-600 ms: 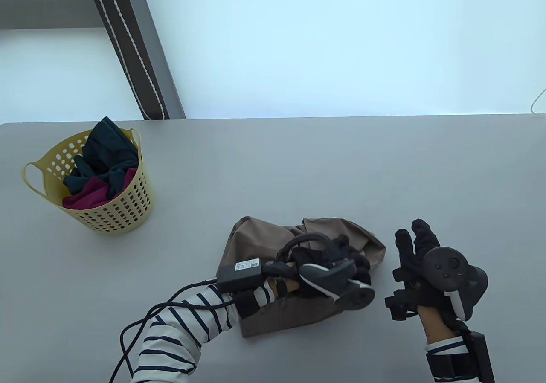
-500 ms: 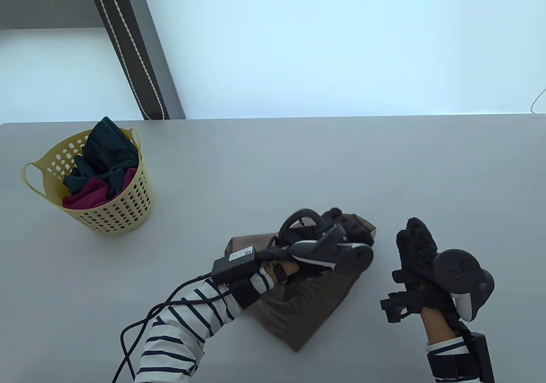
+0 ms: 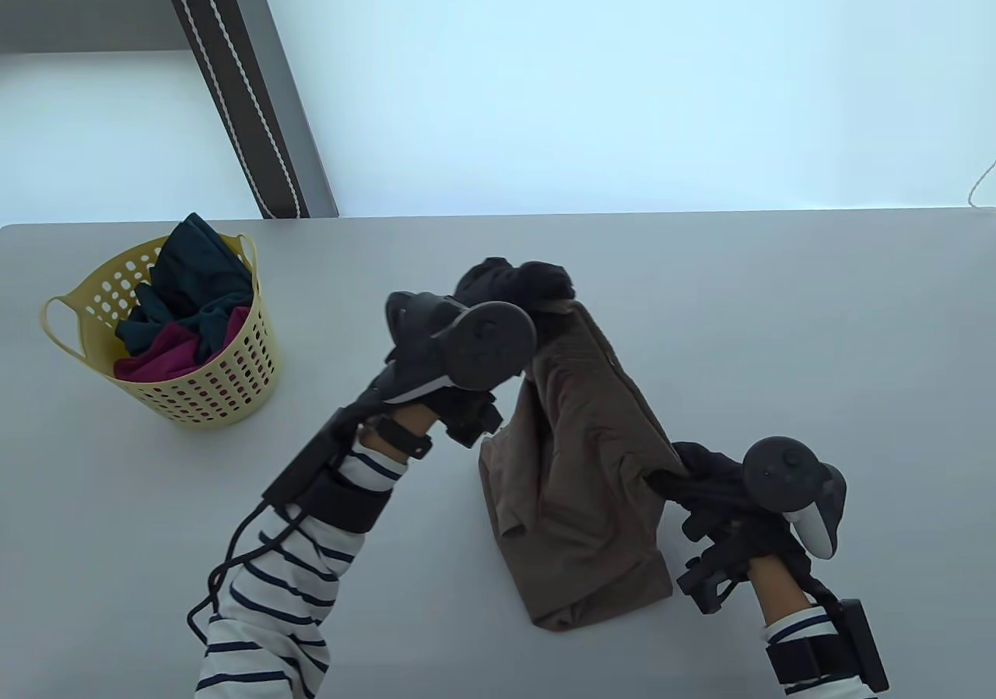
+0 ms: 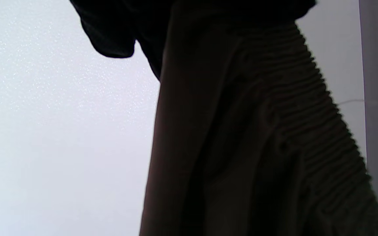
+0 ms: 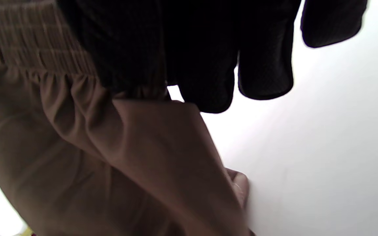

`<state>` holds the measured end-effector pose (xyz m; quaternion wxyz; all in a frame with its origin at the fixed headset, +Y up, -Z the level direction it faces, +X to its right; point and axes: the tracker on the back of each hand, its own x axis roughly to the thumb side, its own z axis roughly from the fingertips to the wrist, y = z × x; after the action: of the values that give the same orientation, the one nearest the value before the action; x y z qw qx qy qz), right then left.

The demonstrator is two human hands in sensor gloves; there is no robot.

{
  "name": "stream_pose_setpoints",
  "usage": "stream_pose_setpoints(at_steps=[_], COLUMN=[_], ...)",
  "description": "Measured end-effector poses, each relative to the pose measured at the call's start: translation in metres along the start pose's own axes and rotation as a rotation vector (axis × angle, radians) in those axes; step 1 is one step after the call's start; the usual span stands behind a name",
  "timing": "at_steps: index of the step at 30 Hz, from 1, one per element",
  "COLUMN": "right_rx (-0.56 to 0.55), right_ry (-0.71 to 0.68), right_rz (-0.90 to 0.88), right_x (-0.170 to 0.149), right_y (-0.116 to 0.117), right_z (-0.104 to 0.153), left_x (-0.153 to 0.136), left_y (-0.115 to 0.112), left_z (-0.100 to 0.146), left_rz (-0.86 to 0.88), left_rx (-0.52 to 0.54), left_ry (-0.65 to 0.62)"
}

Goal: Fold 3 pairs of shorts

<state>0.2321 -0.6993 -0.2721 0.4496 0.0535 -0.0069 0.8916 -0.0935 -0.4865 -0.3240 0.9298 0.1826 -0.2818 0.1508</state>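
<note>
Brown shorts [image 3: 587,465] with a ribbed elastic waistband hang above the grey table [image 3: 700,302], their lower end resting on it near the front. My left hand [image 3: 513,282] grips the waistband high at the far end. My right hand [image 3: 692,469] grips the waistband lower at the right. In the left wrist view the brown shorts [image 4: 258,147] fill the frame, dark against the light. In the right wrist view my right hand's fingers [image 5: 208,59] pinch the gathered waistband of the brown shorts [image 5: 110,157].
A yellow perforated basket [image 3: 202,388] stands at the table's left, holding dark teal shorts [image 3: 194,286] and maroon shorts [image 3: 167,356]. A dark striped strap [image 3: 241,84] runs diagonally beyond the table's far edge. A black cable [image 3: 233,567] trails from my left wrist.
The shorts lay bunched on the table under my left hand. Now my left hand has lifted them up and away, and my right hand, previously empty, has taken hold of the waistband.
</note>
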Motion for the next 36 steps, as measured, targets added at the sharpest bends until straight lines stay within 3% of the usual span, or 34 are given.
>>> stream_pose_setpoints(at_steps=[4, 7, 9, 11, 14, 17, 19, 21, 23, 26, 29, 32, 34, 36], right_rx=[-0.124, -0.255, -0.279, -0.284, -0.275, -0.199, -0.121, -0.095, -0.032, -0.036, 0.032, -0.019, -0.161, -0.504], right_ry=[-0.09, -0.187, -0.255, -0.316, -0.481, -0.649, -0.756, -0.772, -0.671, -0.462, -0.179, -0.018, 0.024, -0.075], right_rz=[-0.069, -0.118, -0.178, -0.217, -0.268, -0.308, -0.318, -0.309, -0.18, -0.012, 0.202, 0.308, 0.351, 0.48], right_x=[0.033, 0.07, 0.096, 0.119, 0.171, 0.219, 0.244, 0.258, 0.263, 0.253, 0.229, 0.215, 0.22, 0.239], right_y=[-0.02, -0.046, -0.063, -0.076, -0.102, -0.124, -0.138, -0.151, -0.159, -0.156, -0.135, -0.113, -0.105, -0.103], right_z=[0.003, 0.003, 0.001, 0.002, 0.016, 0.046, 0.064, 0.068, 0.052, 0.013, -0.046, -0.082, -0.09, -0.085], left_x=[-0.035, -0.053, -0.058, -0.06, -0.057, -0.052, -0.052, -0.055, -0.064, -0.077, -0.093, -0.098, -0.096, -0.089], left_y=[0.026, 0.046, 0.059, 0.073, 0.107, 0.139, 0.159, 0.168, 0.16, 0.134, 0.086, 0.056, 0.051, 0.063], left_z=[0.027, 0.046, 0.055, 0.063, 0.08, 0.096, 0.102, 0.096, 0.079, 0.052, 0.019, -0.005, -0.016, -0.022], left_rz=[-0.047, -0.133, -0.162, -0.18, -0.124, 0.013, 0.133, 0.248, 0.367, 0.285, -0.002, -0.295, -0.399, -0.478], left_rx=[-0.005, 0.034, 0.049, 0.084, 0.22, 0.307, 0.305, 0.191, 0.014, -0.166, -0.27, -0.266, -0.204, -0.011], left_ry=[0.026, -0.015, -0.025, -0.037, -0.068, -0.138, -0.218, -0.324, -0.328, -0.199, 0.07, 0.24, 0.318, 0.402])
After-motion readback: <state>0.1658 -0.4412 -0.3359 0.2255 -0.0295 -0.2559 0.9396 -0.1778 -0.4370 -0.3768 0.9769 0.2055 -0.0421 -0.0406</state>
